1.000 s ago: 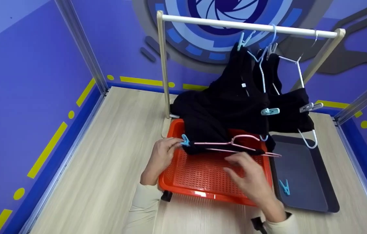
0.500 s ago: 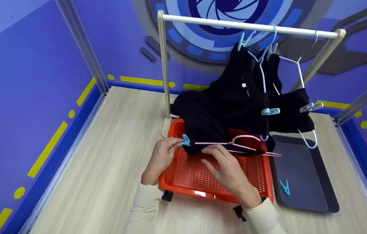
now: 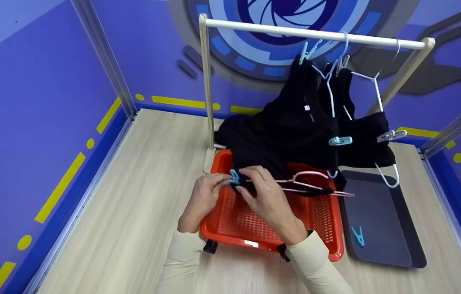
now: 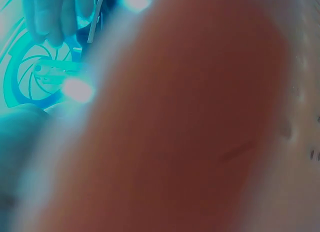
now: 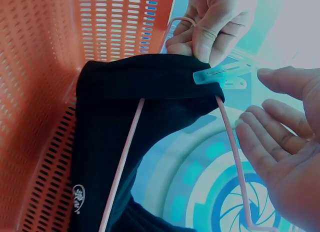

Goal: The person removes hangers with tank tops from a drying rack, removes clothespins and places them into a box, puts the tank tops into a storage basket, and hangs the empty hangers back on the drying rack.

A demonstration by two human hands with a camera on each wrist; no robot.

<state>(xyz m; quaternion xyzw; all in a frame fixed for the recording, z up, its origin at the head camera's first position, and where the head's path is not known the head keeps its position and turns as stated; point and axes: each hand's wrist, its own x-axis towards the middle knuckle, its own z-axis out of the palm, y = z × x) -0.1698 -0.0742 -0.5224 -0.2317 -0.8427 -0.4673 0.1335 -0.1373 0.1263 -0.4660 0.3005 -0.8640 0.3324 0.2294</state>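
A folded edge of the logo-printed black garment (image 5: pixel 145 77) is being pinched between the thumb and fingers of the left hand (image 3: pixel 204 196); just beside that grip, the same edge is being clamped at its corner by a light-blue clothespin (image 5: pixel 205 76); on the other side of the clothespin, the right hand (image 3: pixel 269 200) is being held with thumb and fingers apart, near the clothespin's handles; to the right of the grip, a pink hanger (image 5: pixel 123 162) is being partly covered by the folded edge; below the grip, an orange-red basket (image 3: pixel 251 243) is being overhung by the garment; well to the right, a loose blue clothespin (image 3: pixel 357 236) is being held in a dark gray tray (image 3: pixel 381 216); beyond the grip, hung black clothes (image 3: pixel 296 90) are being supported by a white-barred rack (image 3: pixel 271 30).
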